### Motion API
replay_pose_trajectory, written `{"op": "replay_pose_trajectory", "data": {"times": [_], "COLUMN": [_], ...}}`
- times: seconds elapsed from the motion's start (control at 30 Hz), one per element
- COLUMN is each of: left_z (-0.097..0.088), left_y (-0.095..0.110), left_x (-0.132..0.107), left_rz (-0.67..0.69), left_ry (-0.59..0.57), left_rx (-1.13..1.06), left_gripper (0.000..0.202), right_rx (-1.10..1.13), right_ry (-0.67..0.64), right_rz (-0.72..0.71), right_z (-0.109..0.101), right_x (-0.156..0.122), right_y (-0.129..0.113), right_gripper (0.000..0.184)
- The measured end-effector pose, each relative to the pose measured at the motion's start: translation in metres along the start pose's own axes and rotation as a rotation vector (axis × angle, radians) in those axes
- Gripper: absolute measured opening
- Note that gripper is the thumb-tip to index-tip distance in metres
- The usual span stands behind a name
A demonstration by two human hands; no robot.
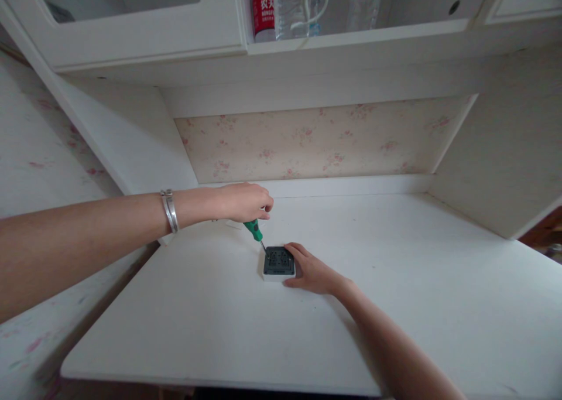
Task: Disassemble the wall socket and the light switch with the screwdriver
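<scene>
A wall socket (280, 262) with a dark grey face and a white box body lies flat on the white desk. My left hand (248, 202), above and to the left of it, is wrapped around the green handle of a screwdriver (254, 231). The tool leans, and its metal tip meets the socket near the upper left corner; whether it sits in a screw is too small to tell. My right hand (311, 269) grips the socket by its right side, thumb at the near edge and fingers at the far edge.
The white desk (211, 324) has side panels at left and right and a floral-papered back (307, 139). Overhead, a white cabinet (153, 43) juts out, with plastic bottles (290, 10) on its open shelf. Something flat and pale lies behind my left wrist.
</scene>
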State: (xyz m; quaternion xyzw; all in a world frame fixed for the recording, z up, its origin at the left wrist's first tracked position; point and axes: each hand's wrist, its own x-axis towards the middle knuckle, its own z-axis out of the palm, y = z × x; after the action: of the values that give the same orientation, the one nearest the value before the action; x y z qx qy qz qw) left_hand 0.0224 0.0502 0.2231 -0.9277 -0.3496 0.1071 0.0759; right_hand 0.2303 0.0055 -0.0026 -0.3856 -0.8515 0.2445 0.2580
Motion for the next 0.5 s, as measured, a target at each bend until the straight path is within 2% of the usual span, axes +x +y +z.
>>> {"op": "replay_pose_trajectory", "data": {"times": [0.17, 0.3, 0.4, 0.5], "left_z": [0.0021, -0.0027, -0.0047, -0.0002], "left_y": [0.0023, 0.0008, -0.0008, -0.0015], "left_x": [0.0036, 0.0022, 0.0007, 0.0014], "left_rz": [-0.069, -0.002, 0.045, 0.035], "left_ry": [0.045, 0.012, -0.03, 0.014], "left_rx": [-0.006, -0.028, -0.038, -0.035], "left_gripper": [0.049, 0.058, 0.053, 0.038], "right_rx": [0.032, 0.042, 0.042, 0.035], "right_ry": [0.009, 0.008, 0.007, 0.011], "right_rz": [-0.003, 0.009, 0.005, -0.003], "right_z": [-0.0002, 0.0014, 0.0018, 0.0009], "right_x": [0.0001, 0.0007, 0.0011, 0.0013], "right_y": [-0.002, -0.0013, -0.0009, -0.002], "right_gripper": [0.089, 0.09, 0.09, 0.09]}}
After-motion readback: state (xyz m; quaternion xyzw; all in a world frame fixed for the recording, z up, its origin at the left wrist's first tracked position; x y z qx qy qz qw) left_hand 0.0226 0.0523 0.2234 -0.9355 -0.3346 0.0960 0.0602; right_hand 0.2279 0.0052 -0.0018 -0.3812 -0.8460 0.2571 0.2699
